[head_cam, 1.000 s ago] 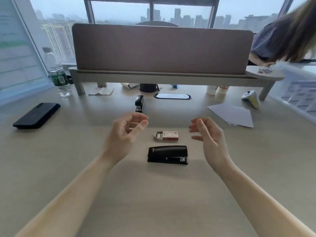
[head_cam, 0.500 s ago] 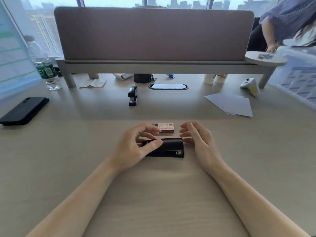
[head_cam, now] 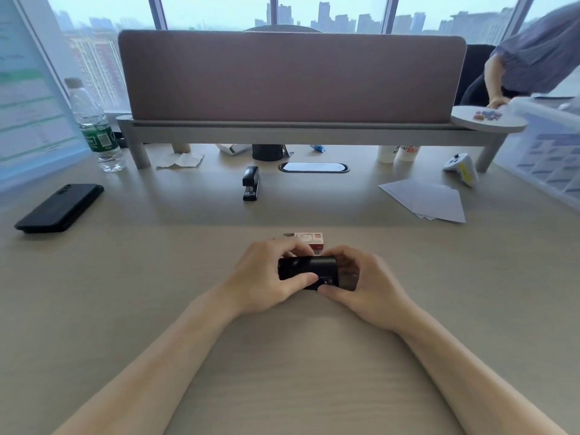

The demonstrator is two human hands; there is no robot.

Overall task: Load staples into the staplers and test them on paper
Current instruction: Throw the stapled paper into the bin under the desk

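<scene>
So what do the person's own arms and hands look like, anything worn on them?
Both forearms are bare to the frame's bottom edge: no sleeves show. The left hand and right hand carry no gloves, rings, watch or wristband that can be seen.

We see a desk (head_cam: 125, 309) bearing phone (head_cam: 59, 208), water bottle (head_cam: 95, 127), second stapler (head_cam: 251, 183), staple box (head_cam: 309, 240), paper sheets (head_cam: 426, 200).

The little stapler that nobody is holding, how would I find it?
Look under the long grey shelf at the back of the desk. The far stapler stands alone just left of the oval cable hole, pointing toward you, unlike the near stapler gripped in both hands.
</scene>
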